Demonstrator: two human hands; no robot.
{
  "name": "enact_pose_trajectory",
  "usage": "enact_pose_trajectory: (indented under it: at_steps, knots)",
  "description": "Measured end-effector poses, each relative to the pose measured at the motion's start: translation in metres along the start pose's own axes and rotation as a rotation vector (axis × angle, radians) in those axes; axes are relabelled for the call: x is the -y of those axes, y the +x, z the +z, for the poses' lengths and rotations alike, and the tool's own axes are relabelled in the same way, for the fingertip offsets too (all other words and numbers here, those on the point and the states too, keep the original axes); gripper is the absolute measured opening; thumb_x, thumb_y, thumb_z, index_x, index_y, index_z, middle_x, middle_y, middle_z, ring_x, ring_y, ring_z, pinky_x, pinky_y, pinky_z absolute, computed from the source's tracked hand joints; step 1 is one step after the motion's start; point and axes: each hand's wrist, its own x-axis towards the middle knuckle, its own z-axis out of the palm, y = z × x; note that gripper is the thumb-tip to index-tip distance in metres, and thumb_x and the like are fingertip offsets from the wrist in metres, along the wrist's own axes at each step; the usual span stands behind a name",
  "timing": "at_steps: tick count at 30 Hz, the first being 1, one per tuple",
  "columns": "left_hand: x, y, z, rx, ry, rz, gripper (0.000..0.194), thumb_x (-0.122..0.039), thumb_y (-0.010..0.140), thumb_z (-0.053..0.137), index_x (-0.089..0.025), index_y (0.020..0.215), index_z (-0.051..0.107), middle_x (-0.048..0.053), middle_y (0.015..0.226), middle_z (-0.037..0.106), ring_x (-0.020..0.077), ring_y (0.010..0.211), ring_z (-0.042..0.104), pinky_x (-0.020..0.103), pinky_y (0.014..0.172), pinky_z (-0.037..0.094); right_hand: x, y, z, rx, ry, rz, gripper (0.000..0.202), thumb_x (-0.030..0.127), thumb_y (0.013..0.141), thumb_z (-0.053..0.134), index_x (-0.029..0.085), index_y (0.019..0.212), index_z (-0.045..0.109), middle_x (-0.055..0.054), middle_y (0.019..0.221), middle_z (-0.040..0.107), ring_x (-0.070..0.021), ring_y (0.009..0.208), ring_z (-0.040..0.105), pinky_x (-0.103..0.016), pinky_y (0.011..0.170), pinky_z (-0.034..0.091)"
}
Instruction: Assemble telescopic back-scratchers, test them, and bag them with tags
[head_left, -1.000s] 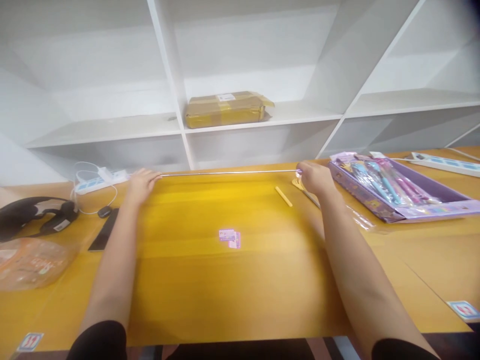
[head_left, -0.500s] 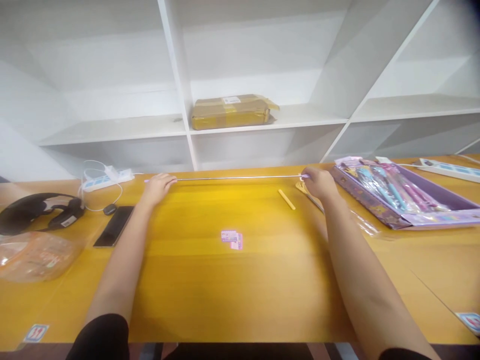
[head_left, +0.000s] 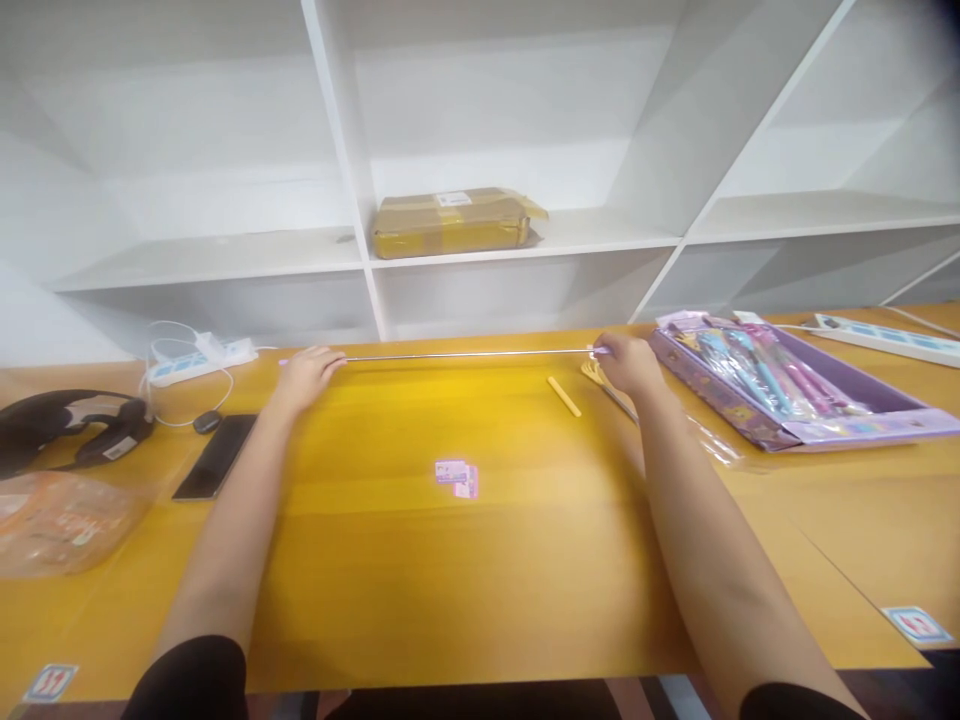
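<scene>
A long, thin metal rod (head_left: pixel 465 354) with pale purple ends stretches level across the far part of the yellow table. My left hand (head_left: pixel 309 376) is closed around its left end, and a bit of purple sticks out beyond the fingers. At the other end my right hand (head_left: pixel 628 364) grips the rod, partly hiding the purple tip. Just below the right hand lies a yellow claw-shaped piece (head_left: pixel 592 373) on a metal stem, partly covered by the wrist. A short yellow stick (head_left: pixel 564 396) rests left of it. Two small pink-purple cards (head_left: pixel 451 471) overlap mid-table.
On the right, a purple display box (head_left: pixel 900 430) holds several wrapped blue and pink items. A clear wrapper (head_left: pixel 716 443) lies beside it. Leftward are a phone (head_left: pixel 215 457), a power strip (head_left: pixel 244 352), a black headset (head_left: pixel 71 425) and an orange plastic bag (head_left: pixel 67 525). A cardboard box (head_left: pixel 450 222) sits on the shelf.
The whole view has shifted slightly, so things appear a little further left. Both hands keep their hold on the rod, which stays stretched between them.
</scene>
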Motion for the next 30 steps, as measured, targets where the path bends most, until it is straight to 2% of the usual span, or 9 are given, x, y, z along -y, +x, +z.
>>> enact_pose_trajectory:
  at_steps: [9, 23, 30]
  knots:
    - [-0.003, 0.002, -0.004, -0.006, 0.019, 0.008, 0.045, -0.049, 0.11, 0.043, -0.022, 0.115, 0.079, 0.013, 0.112, 0.08, 0.0305, 0.107, 0.071, 0.046, 0.099, 0.054, 0.002, 0.0, -0.003, -0.004, 0.009, 0.019, 0.024, 0.022, 0.082, 0.052, 0.019, 0.088, 0.075, -0.014, 0.089, 0.078, -0.0255, 0.078, 0.064, -0.031, 0.067, 0.038]
    - [-0.011, 0.006, -0.015, -0.016, 0.034, 0.031, 0.045, -0.047, 0.111, 0.042, -0.021, 0.118, 0.079, 0.013, 0.115, 0.08, 0.0287, 0.107, 0.072, 0.043, 0.098, 0.055, 0.0, 0.003, -0.009, -0.072, 0.088, 0.045, 0.019, 0.022, 0.077, 0.053, 0.021, 0.082, 0.072, -0.011, 0.085, 0.078, -0.027, 0.081, 0.067, -0.034, 0.073, 0.045]
    - [-0.02, 0.007, -0.024, -0.095, 0.046, 0.071, 0.043, -0.049, 0.11, 0.047, -0.023, 0.114, 0.08, 0.013, 0.111, 0.08, 0.0294, 0.101, 0.073, 0.044, 0.093, 0.056, 0.002, 0.003, -0.011, -0.104, 0.119, 0.071, 0.018, 0.019, 0.076, 0.053, 0.022, 0.082, 0.071, -0.011, 0.086, 0.078, -0.0281, 0.083, 0.069, -0.034, 0.077, 0.048]
